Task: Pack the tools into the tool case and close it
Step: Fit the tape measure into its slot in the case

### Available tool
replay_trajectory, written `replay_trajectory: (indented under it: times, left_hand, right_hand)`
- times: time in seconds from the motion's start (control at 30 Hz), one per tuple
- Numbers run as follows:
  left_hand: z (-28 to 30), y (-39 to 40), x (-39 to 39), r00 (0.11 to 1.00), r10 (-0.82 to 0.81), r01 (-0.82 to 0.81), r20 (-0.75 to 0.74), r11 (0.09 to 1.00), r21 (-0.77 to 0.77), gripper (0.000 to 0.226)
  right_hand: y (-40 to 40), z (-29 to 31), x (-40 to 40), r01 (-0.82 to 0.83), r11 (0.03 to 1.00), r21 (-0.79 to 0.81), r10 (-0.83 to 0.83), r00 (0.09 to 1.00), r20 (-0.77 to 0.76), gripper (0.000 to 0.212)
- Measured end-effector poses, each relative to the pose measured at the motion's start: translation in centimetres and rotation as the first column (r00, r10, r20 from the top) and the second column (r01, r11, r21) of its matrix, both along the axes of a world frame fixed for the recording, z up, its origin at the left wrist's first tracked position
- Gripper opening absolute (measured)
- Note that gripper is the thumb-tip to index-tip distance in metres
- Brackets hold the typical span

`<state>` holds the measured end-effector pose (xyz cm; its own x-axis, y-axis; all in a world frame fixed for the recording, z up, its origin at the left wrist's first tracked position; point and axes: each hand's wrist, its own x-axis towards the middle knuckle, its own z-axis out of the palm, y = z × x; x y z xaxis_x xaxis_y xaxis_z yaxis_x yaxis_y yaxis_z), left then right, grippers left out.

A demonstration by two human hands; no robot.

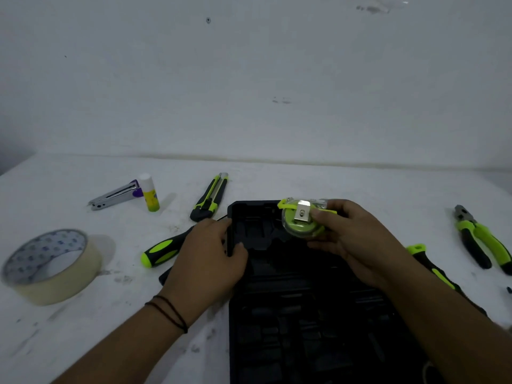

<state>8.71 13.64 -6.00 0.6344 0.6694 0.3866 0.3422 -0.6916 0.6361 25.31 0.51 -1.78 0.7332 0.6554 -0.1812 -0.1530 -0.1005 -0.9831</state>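
Nearest the head camera lay the open black tool case (304, 314) on the worktop (83, 328), its left rim gripped by the left hand (210, 253). Over its far end, the right hand (352, 242) pinched the tape measure (300, 221): probably compact, hard-shelled, fairly light, best held by its rounded sides. Pliers (482, 239) and knife (210, 196) lay outside.

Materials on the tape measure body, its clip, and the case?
Tape measure: looks like green plastic under a clear, glossy shell. Belt clip: bright reflective metal, probably steel. Tool case: matte black moulded plastic, judging by its formed recesses.
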Motion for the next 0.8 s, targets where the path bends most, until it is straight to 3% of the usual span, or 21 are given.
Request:
replay_trajectory:
  times: [0.2,0.33,0.53,0.7,0.8]
  left_hand:
    - [0.1,1.9,1.0,0.991,0.05,-0.046,0.124,0.998,-0.036,0.034]
    - [-1.0,2.5,0.5,0.993,-0.025,0.025,0.117,1.0,-0.002,0.038]
    - [-1.0,3.7,0.3,0.995,-0.082,0.08,0.066,0.996,0.033,0.039]
    - [-1.2,4.1,0.6,0.992,-0.121,0.123,-0.043,0.99,0.066,0.055]
    - [-1.6,4.8,0.0,0.983,-0.152,0.167,-0.107,0.974,0.152,0.053]
  right_hand:
    - [3.2,0.2,-0.2,-0.045,0.998,-0.036,0.049,0.993,0.103,0.027]
    - [4.4,-0.3,0.3,-0.047,0.994,-0.1,0.061,0.988,0.145,0.025]
    - [4.2,-0.8,1.0,-0.04,0.992,-0.12,0.052,0.994,0.097,0.02]
    - [3.1,-1.1,1.3,-0.022,0.993,-0.118,0.03,0.997,0.067,0.016]
    - [2.2,-1.2,1.4,-0.028,0.992,-0.119,0.036,0.997,0.061,0.015]
